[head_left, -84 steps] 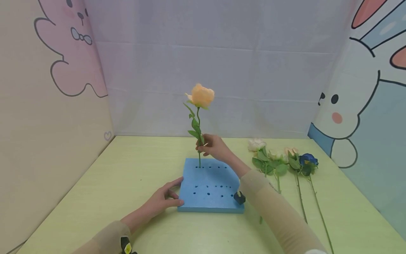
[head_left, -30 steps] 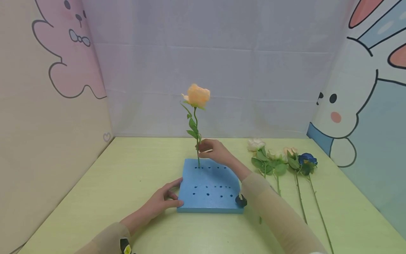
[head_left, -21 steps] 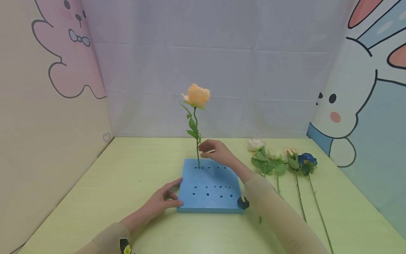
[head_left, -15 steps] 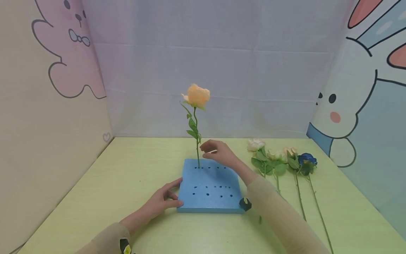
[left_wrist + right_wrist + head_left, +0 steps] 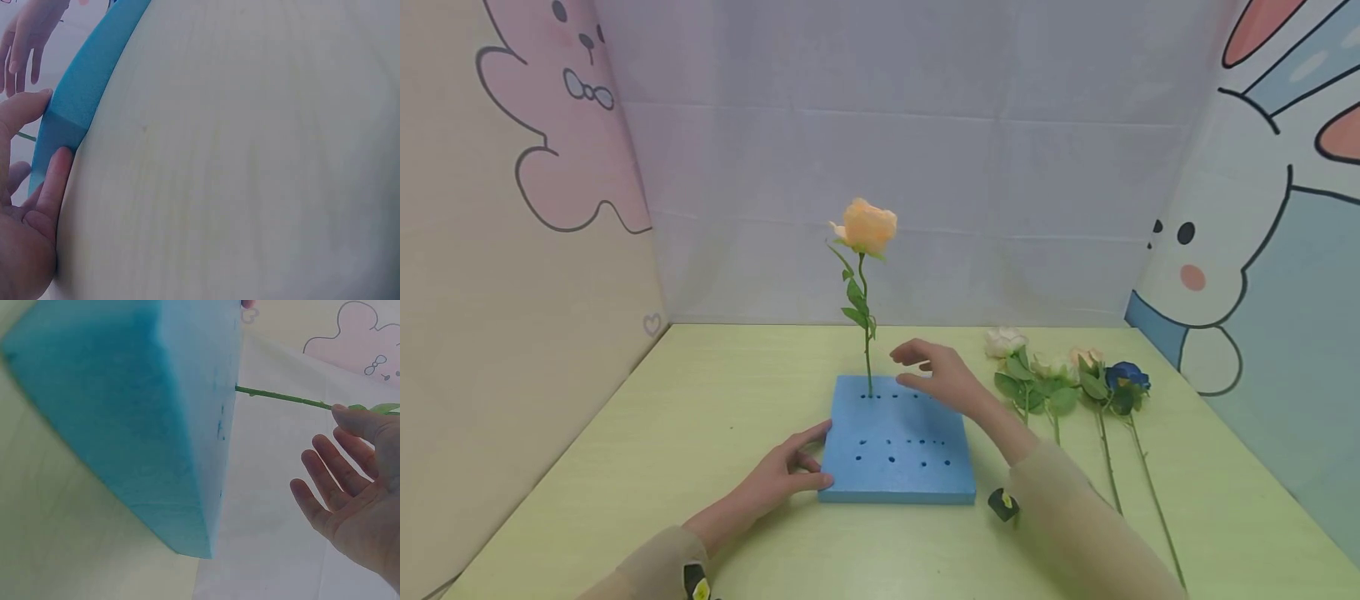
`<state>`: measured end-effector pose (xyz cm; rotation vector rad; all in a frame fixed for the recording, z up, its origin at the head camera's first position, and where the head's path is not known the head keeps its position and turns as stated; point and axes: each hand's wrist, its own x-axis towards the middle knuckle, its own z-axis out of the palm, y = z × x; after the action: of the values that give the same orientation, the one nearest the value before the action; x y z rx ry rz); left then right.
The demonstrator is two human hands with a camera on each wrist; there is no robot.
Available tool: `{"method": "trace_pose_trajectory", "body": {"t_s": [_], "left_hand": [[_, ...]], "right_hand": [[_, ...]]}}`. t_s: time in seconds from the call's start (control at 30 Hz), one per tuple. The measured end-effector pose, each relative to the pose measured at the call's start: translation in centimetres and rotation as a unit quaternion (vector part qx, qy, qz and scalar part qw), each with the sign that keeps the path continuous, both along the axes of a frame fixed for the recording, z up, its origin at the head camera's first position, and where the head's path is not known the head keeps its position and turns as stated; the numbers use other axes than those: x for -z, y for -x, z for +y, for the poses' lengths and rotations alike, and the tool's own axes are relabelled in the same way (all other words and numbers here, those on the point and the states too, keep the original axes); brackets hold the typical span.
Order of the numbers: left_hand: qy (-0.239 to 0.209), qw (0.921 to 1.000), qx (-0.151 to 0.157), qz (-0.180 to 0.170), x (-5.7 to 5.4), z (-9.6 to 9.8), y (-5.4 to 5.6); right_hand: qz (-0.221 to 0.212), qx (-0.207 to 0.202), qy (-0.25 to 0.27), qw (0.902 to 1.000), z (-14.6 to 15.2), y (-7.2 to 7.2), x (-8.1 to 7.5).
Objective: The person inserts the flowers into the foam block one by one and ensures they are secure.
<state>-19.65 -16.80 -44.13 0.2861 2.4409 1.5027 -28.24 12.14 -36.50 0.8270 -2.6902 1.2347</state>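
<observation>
A peach artificial rose stands upright, its stem planted in a back-row hole of a blue foam block. My right hand hovers over the block's back part, right of the stem, fingers spread and holding nothing. In the right wrist view, the green stem runs out of the block toward the hand, overlapping the thumb tip. My left hand rests against the block's left side, thumb at the front corner and index finger farther back. The left wrist view shows those fingers touching the foam edge.
On the right of the table lie several loose roses: a white one, a pale cream one, a peach one and a dark blue one, stems pointing toward me. Rows of holes dot the block. A pale curtain hangs behind.
My right hand has let go of the rose stem and moved right and a little toward me. The rose stays standing in the block. My left hand has stayed in place.
</observation>
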Motion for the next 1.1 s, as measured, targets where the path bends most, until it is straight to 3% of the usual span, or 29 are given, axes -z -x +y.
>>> {"method": "trace_pose_trajectory", "body": {"t_s": [0.27,0.5,1.1], "left_hand": [[0.002,1.0,-0.002,-0.002,0.0,0.1,0.0],[0.004,1.0,-0.005,-0.002,0.0,0.1,0.0],[0.009,0.9999,-0.005,0.003,-0.2,0.2,-0.2]], "right_hand": [[0.037,0.063,0.001,0.9974,1.5,-2.5,0.5],[0.052,0.085,0.017,0.9949,3.3,-4.3,0.7],[-0.002,0.123,0.009,0.9924,9.0,-7.8,2.4]]}}
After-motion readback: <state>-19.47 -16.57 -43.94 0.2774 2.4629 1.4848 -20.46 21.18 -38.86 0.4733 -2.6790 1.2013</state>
